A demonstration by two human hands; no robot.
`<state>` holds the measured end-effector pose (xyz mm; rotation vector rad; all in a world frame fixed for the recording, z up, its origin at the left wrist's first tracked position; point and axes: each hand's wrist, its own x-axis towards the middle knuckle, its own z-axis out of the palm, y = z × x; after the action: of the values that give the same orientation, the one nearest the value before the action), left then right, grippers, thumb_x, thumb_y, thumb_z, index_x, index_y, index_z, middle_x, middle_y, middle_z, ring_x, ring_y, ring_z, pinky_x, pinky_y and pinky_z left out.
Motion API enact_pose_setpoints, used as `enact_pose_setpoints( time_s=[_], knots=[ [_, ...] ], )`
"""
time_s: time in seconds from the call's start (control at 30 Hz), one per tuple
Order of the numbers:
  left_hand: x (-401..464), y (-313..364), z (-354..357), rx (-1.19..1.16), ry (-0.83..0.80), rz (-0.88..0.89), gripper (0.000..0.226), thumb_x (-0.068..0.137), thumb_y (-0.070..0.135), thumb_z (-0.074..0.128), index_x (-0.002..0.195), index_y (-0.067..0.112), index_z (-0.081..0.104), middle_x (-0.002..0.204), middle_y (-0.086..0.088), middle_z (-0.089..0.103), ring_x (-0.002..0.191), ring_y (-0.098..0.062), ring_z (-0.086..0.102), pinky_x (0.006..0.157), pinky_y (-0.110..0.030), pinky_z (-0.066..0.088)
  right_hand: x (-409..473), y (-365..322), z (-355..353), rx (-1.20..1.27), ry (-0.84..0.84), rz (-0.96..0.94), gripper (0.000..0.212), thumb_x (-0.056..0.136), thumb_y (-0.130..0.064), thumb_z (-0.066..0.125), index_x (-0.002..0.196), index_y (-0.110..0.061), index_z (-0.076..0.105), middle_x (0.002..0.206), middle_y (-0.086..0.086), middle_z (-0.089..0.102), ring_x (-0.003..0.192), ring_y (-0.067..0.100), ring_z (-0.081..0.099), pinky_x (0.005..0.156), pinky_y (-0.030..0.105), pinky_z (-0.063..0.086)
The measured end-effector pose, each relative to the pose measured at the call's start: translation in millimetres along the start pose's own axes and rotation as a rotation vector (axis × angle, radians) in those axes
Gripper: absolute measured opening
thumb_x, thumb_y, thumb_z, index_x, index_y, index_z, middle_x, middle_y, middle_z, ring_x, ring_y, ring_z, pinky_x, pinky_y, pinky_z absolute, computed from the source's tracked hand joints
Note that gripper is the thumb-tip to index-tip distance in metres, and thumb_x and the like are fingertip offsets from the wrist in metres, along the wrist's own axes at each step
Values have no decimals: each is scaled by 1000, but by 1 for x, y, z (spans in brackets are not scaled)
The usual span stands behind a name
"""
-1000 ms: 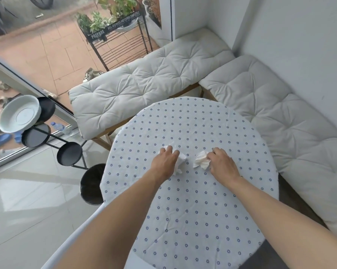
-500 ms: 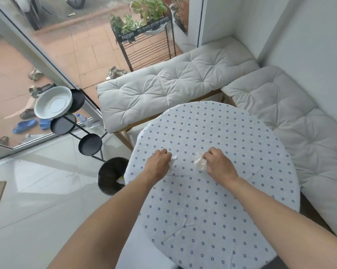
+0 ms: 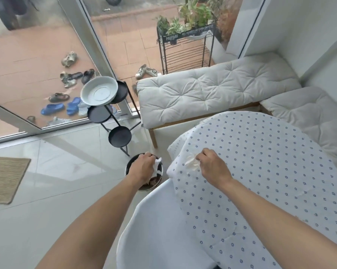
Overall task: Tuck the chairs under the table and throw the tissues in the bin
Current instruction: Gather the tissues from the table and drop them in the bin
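My left hand (image 3: 143,167) grips a crumpled white tissue (image 3: 157,164) directly above the round black bin (image 3: 129,165) on the floor left of the table. My right hand (image 3: 212,167) pinches a second white tissue (image 3: 192,162) over the left edge of the round table (image 3: 270,171), which has a white cloth with small blue flowers. A white chair (image 3: 160,228) sits below me, its seat partly under the table's near edge. The bin holds dark scraps, mostly hidden by my left hand.
A black tiered plant stand (image 3: 115,121) with a white dish (image 3: 99,93) stands just behind the bin. Cushioned benches (image 3: 208,88) line the far and right sides of the table. A woven mat (image 3: 5,179) lies left on the glossy floor. Glass doors show shoes outside.
Both hands lifted their tissues off the table middle and swung left. My left hand now hangs over the bin; my right reached the table's left edge. The view turned left.
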<state>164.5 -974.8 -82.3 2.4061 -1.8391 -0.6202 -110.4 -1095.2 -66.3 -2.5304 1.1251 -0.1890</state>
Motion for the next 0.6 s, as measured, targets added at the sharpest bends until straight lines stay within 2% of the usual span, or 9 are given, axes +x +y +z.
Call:
enact_pose_setpoints(
  time_s=[0.17,0.33,0.47,0.6],
  knots=[
    [-13,-87,2,-56,-22,-62,5,88,7,62,86,5,57,99,-15,56,90,-39,55,72,-52,50,46,-74,53,6,-51,-87,31,74,18,60,92,-6,68,91,8,59,87,29,58,54,40,56],
    [-4,-166,45,-90,-35,-130,5,92,3,56,94,4,60,103,-15,56,91,-39,56,71,-47,48,86,-124,137,35,-131,-151,29,78,15,58,96,-5,68,94,9,58,89,30,56,56,47,56],
    [21,-202,98,-135,-60,-166,15,87,-8,47,93,2,56,104,-15,54,95,-38,51,69,-48,45,106,-135,212,77,-167,-170,28,80,13,59,100,-5,70,97,8,60,88,30,58,57,44,56],
    [50,-236,159,-117,-130,-119,12,88,-6,50,92,5,54,106,-14,53,97,-36,51,71,-50,48,120,-122,291,32,-240,-183,23,80,13,64,94,-4,68,94,9,59,81,28,55,52,46,55]
  ],
)
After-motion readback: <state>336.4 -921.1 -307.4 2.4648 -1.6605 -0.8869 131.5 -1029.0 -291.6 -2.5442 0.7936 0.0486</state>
